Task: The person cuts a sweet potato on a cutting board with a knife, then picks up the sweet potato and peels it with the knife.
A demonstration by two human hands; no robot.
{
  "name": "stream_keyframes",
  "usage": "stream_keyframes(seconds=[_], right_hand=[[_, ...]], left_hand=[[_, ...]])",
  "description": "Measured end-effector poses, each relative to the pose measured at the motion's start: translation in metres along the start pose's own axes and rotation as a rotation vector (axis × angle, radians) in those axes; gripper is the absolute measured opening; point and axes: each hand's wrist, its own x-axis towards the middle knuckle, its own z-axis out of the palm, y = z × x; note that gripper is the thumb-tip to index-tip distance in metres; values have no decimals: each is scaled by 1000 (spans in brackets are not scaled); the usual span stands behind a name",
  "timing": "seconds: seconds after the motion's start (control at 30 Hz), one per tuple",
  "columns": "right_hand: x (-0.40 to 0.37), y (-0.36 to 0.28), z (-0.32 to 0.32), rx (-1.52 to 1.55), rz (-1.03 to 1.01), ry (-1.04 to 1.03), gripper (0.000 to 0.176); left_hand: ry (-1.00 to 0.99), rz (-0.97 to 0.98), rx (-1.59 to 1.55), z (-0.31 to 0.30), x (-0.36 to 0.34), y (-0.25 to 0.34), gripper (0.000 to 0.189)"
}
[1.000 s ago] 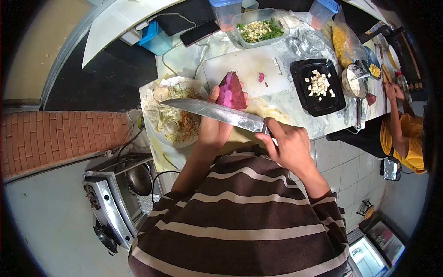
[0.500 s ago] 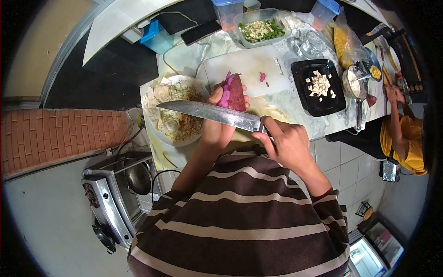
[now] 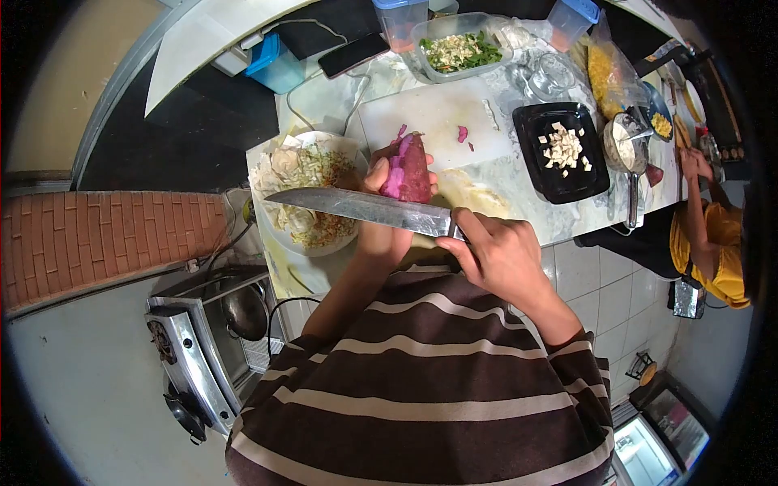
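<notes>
A partly peeled purple sweet potato is held in my left hand, its bright purple flesh bare on the left side and dark skin on the right. My right hand grips the handle of a large kitchen knife. The long blade points left, passing over my left wrist just below the sweet potato. Beyond them lies a white cutting board with small purple peelings on it. Left of my hands, a plate carries shredded vegetables and pale, leafy pieces.
A black tray of white cubes stands to the right, beside a metal saucepan. Behind the board are a container of chopped greens and a phone. Another person in a yellow shirt works at the far right.
The knife and my right hand have shifted slightly left and down, away from the sweet potato. The sweet potato has turned a little in my left hand, showing more purple flesh low down.
</notes>
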Motion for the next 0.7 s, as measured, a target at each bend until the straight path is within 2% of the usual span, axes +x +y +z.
stream_keyframes(seconds=[0.13, 0.43, 0.6, 0.7], right_hand=[[1, -3, 0, 13, 18, -17, 32], [4, -6, 2, 96, 12, -12, 33], [7, -11, 4, 77, 18, -13, 34], [7, -12, 3, 65, 25, -6, 34]], left_hand=[[-45, -13, -12, -3, -1, -2, 52], [2, -23, -82, 2, -2, 3, 51], [-94, 2, -64, 0, -3, 1, 50], [-35, -2, -61, 2, -4, -5, 50]])
